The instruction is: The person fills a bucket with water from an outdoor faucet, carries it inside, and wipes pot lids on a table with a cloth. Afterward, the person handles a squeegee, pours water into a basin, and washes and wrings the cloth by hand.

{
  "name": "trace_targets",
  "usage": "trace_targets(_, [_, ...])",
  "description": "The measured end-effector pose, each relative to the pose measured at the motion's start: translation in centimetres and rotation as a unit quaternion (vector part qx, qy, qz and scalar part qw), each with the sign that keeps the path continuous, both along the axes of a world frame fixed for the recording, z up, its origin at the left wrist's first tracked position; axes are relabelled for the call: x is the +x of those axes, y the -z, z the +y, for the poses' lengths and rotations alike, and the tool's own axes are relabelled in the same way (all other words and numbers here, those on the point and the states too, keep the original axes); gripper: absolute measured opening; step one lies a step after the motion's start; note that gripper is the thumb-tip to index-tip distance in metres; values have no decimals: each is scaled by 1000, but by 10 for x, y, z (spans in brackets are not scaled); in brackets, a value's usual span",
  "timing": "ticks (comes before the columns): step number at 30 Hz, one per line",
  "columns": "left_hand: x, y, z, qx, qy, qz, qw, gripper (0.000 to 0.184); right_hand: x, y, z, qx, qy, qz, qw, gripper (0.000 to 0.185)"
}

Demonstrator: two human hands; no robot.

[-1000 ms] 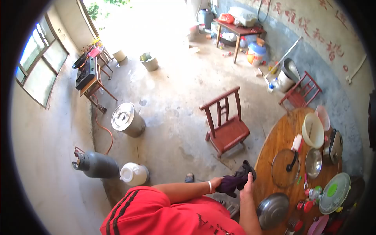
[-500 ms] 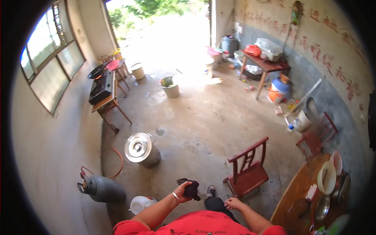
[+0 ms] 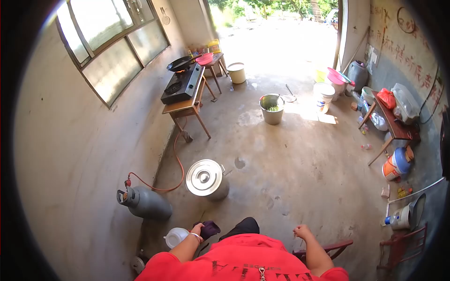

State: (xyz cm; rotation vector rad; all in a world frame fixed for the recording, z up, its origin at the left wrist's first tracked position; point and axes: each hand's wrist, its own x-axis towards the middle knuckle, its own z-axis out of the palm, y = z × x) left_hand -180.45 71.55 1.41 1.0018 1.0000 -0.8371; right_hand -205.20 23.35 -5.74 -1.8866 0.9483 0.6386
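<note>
In my left hand (image 3: 197,230), which has a white band at the wrist, I grip a dark purple cloth (image 3: 211,230) low in front of me. Just beside that hand stands a white plastic container (image 3: 176,238). My right hand (image 3: 302,231) hangs out to the right with its fingers curled in and nothing visible in them. Below my right forearm is the red wooden chair (image 3: 340,249), partly hidden by the arm. A large lidded metal pot (image 3: 206,179) stands on the floor ahead of my left hand.
A grey gas cylinder (image 3: 149,203) with an orange hose (image 3: 182,164) stands left. Against the left wall a wok (image 3: 179,64) sits over a flame on a gas stove (image 3: 183,85). Ahead is a bucket of greens (image 3: 273,112). Along the right stand a low table (image 3: 391,117) and buckets.
My view has swung left and I have moved forward past the red chair. The cloth stays in my left hand. My right arm has moved farther out from my body.
</note>
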Motion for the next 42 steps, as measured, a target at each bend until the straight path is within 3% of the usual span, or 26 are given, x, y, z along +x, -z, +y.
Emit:
trace_targets(2, [14,-10,-24,101,-12,-2,995,33,41,-3,-32,-53,43,-134,989,20])
trace_targets(5, [49,-13,-70,135,46,42,989,23,88,0,-75,-83,42,-144,985,22])
trace_targets(7, [88,-19,-114,279,189,14,941,21,103,2,-98,-122,46,-118,984,23])
trace_targets(9, [134,25,-147,176,120,13,977,32,100,1,-120,-159,47,-80,983,24])
trace_targets(11, [177,3,-211,167,181,-2,969,31,101,4,-146,-194,-38,11,980,24])
trace_targets(13, [236,47,-247,120,230,25,966,32,101,2,-175,-158,4,47,986,23])
trace_targets(15, [280,15,-319,149,300,-51,941,29,96,0,-196,-109,44,85,989,23])
trace_targets(18, [354,24,-397,55,310,-29,949,33,119,-16,-237,-56,195,53,978,23])
trace_targets(22, [424,-5,-517,-4,338,-64,939,36,176,-18,-301,21,233,80,969,24])
trace_targets(23, [436,-9,-544,-34,341,-72,937,36,193,-17,-321,45,194,108,974,24])
trace_targets(25, [453,-10,-584,-33,350,-69,934,35,218,-14,-367,72,148,144,976,24])
trace_targets(27, [475,-8,-621,-38,335,-56,940,35,264,1,-435,-11,80,140,987,23])
trace_targets(28, [481,-10,-636,-10,318,-37,947,34,286,10,-473,-27,109,104,988,23])
trace_targets(29, [482,-37,-658,104,333,-26,937,32,303,15,-500,-34,140,74,987,22])
trace_targets(35, [528,-43,-724,83,264,45,960,31,465,-25,-711,-228,46,-26,972,23])
trace_targets(38, [555,-40,-763,65,261,82,960,33,551,-50,-792,-231,73,-8,970,24])
trace_targets(40, [574,-46,-801,98,300,72,946,33,603,-56,-835,-42,176,-54,982,24])
trace_targets(42, [609,-43,-837,136,340,63,929,33,654,-64,-868,4,231,-69,971,24])
